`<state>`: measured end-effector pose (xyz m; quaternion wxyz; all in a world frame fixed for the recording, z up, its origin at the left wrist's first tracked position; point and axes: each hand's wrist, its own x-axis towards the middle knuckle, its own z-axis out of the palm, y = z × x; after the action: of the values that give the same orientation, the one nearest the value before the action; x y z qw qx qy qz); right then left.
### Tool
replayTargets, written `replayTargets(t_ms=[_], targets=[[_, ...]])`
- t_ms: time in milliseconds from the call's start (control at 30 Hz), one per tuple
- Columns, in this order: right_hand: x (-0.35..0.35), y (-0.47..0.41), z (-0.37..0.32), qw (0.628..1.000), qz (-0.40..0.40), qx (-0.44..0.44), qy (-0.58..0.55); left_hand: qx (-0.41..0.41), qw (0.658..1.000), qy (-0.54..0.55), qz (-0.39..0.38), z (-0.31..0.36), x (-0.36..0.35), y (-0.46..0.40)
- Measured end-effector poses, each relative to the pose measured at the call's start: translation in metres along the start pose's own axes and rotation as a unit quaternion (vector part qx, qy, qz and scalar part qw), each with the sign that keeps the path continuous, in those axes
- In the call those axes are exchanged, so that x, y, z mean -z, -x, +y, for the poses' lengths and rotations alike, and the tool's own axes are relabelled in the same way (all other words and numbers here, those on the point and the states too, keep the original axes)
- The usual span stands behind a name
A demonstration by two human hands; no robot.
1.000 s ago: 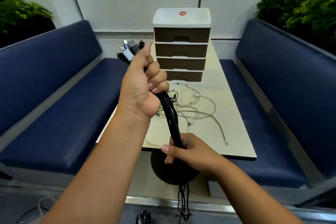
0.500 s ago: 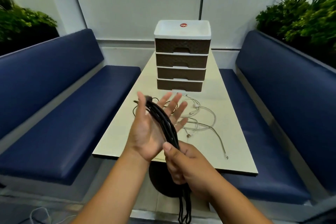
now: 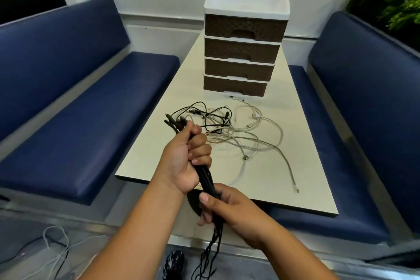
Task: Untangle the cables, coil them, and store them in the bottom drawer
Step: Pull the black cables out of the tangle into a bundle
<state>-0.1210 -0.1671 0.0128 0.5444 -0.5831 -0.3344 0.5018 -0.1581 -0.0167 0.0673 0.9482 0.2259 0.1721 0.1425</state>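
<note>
Between the two fists, over the near edge of the table: one bundle of black cables, several strands gathered lengthwise, running up and away from the person.

Left hand: fingers curled tight around the upper part of the bundle, thumb laid along it. Connector ends fan out just past the knuckles, toward the drawer unit.

Right hand: fingers wrapped around the lower part of the bundle, thumb pressed on top. Loose tails hang below this fist toward the floor; their ends appear frayed or tangled, though blur makes this uncertain.

Beyond the left fingertips, on the tabletop: a loose tangle of thin black cables overlapping a spread of white cables. One white strand trails to the right and toward the near table edge, ending in a plug; a USB plug lies just right of the left knuckles.

Farther out, at the far end of the table: a four-drawer unit, brown fronts, white frame, red sticker on top. All drawers look shut, including the bottom drawer.

Either side of the table: blue benches. On the floor, lower left: further cables, white and dark.
</note>
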Motion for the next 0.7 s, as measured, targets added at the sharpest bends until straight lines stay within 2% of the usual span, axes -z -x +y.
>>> replayTargets(t_ms=[100, 267, 333, 400, 467, 567, 633, 700], targets=[[0.005, -0.016, 0.005, 0.999, -0.002, -0.027, 0.039, -0.028, 0.994, -0.096, 0.042, 0.008, 0.003, -0.008], [0.022, -0.047, -0.005, 0.997, -0.024, -0.045, 0.065, -0.052, 0.979, -0.191, 0.043, 0.033, 0.007, -0.026], [0.032, -0.062, -0.011, 0.995, 0.014, -0.040, 0.089, -0.060, 0.977, -0.198, 0.048, 0.047, 0.009, -0.034], [0.042, -0.084, -0.015, 0.985, 0.101, -0.023, 0.137, -0.061, 0.979, -0.191, 0.047, 0.062, 0.013, -0.043], [0.053, -0.108, -0.021, 0.952, 0.199, 0.000, 0.232, -0.051, 0.979, -0.190, 0.044, 0.076, 0.018, -0.053], [0.067, -0.141, -0.031, 0.862, 0.278, 0.063, 0.420, -0.033, 0.979, -0.197, 0.035, 0.092, 0.024, -0.067], [0.074, -0.160, -0.035, 0.803, 0.264, 0.094, 0.527, -0.020, 0.979, -0.202, 0.031, 0.101, 0.027, -0.076], [0.076, -0.175, -0.037, 0.747, 0.227, 0.075, 0.621, -0.009, 0.977, -0.211, 0.030, 0.109, 0.030, -0.083]])
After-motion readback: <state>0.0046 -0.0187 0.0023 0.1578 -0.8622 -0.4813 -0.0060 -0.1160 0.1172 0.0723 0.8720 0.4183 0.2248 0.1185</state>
